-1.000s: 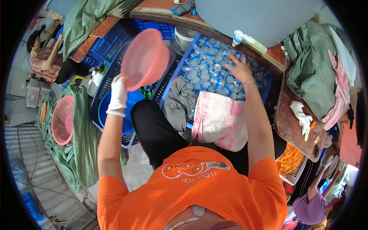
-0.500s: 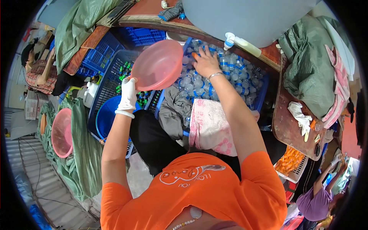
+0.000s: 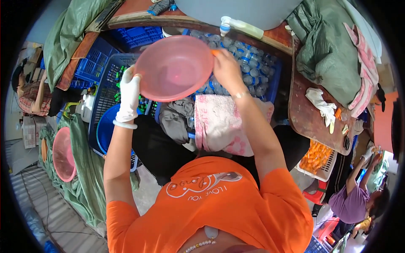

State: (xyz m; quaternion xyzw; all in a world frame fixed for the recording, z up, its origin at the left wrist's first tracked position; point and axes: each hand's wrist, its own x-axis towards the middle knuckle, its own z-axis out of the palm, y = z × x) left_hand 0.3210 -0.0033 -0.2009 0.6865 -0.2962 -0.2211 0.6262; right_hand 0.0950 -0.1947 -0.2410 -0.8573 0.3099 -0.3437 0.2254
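Observation:
A pink plastic basin (image 3: 175, 69) hangs tilted in front of me, its inside showing bare. My left hand (image 3: 130, 90), in a white glove, grips its left rim with the thumb over the edge. At the right rim my right hand (image 3: 228, 72) is closed on the basin, an orange cover on one finger; its fingertips are partly hidden. Small clear bottles (image 3: 255, 69) with blue bands fill a blue crate (image 3: 276, 82) below and behind the basin. A white and pink towel (image 3: 219, 122) and a grey cloth (image 3: 175, 120) drape over the crate's near side.
To the left stand a crate of green bottles (image 3: 119, 82), a blue tub (image 3: 105, 128) and a pink colander (image 3: 64, 154). A grey tank with a tap (image 3: 225, 27) sits ahead. Rightward are a wooden board (image 3: 303, 107), orange pieces (image 3: 316, 156) in a basket, and two co-workers further off.
My right hand has left the bottles and come to the basin's right rim. The basin now faces me more, held between both hands. The view has shifted slightly.

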